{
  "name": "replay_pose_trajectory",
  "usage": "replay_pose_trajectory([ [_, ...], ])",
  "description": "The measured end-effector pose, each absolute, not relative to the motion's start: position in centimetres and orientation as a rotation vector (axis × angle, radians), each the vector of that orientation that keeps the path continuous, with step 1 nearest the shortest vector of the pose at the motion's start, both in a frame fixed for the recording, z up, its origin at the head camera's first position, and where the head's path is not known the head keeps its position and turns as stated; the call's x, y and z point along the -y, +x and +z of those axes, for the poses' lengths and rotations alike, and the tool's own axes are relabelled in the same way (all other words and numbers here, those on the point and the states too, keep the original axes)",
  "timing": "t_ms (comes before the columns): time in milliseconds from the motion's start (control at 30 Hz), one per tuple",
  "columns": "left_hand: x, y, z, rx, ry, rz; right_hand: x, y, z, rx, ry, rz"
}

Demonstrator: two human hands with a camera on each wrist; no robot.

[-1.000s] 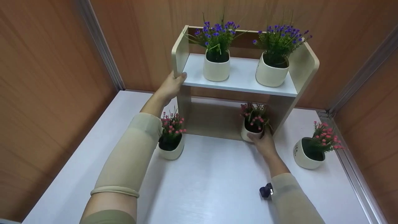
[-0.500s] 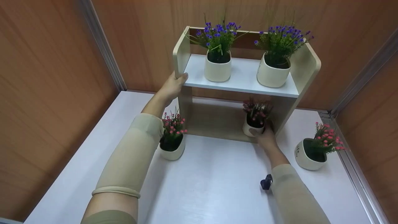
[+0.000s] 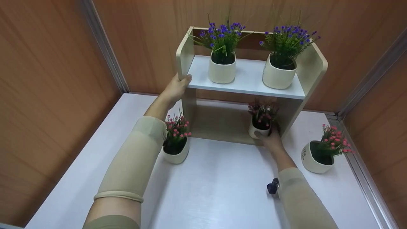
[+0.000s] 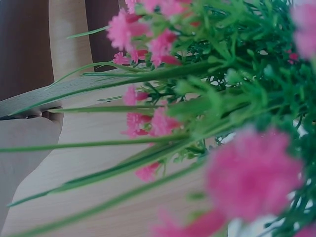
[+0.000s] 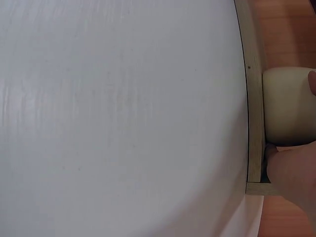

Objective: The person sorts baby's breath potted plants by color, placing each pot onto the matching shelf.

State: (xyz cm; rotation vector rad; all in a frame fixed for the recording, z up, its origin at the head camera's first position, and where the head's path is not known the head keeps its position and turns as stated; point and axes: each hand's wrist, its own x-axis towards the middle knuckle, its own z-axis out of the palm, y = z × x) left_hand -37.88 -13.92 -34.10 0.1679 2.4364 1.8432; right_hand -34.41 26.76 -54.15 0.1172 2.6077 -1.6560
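Observation:
My left hand [image 3: 175, 88] grips the left side panel of a two-tier wooden shelf [image 3: 246, 89], thumb over the front corner of its white upper board. On the right of the lower tier stands a cream flowerpot [image 3: 257, 130] with pink flowers, close to the right side panel. My right hand [image 3: 271, 139] holds this pot low, thumb at its front; the other fingers are mostly hidden behind it. In the right wrist view the pot's wall [image 5: 289, 106] shows just past the lower board's front edge [image 5: 254, 94]. Pink flowers [image 4: 252, 173] fill much of the left wrist view.
Two cream pots with purple flowers [image 3: 222, 68] [image 3: 279, 71] stand on the upper board. A pink-flowered pot [image 3: 176, 154] is beside my left forearm, another [image 3: 316, 157] at the table's right. Wood-grain walls [image 3: 149, 47] enclose the white table [image 3: 206, 184].
My right hand has pushed the pink-flowered pot a little farther back on the lower tier. The left hand keeps its grip on the shelf's side panel.

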Motion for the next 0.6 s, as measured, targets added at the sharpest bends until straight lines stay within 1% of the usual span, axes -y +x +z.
replay_pose_trajectory([
  [233, 14.1, -37.9, -34.1, -2.440, 0.173, 1.837, -26.1, -33.6, -53.7, -2.628, 0.159, -1.708],
  [467, 14.2, -37.8, -34.1, -2.400, 0.180, 1.853, -25.7, -31.8, -52.8, -2.511, 0.149, -1.849],
  [600, 13.9, -37.8, -34.1, -2.407, 0.177, 1.858, -26.2, -30.6, -52.6, -2.516, 0.161, -1.824],
])
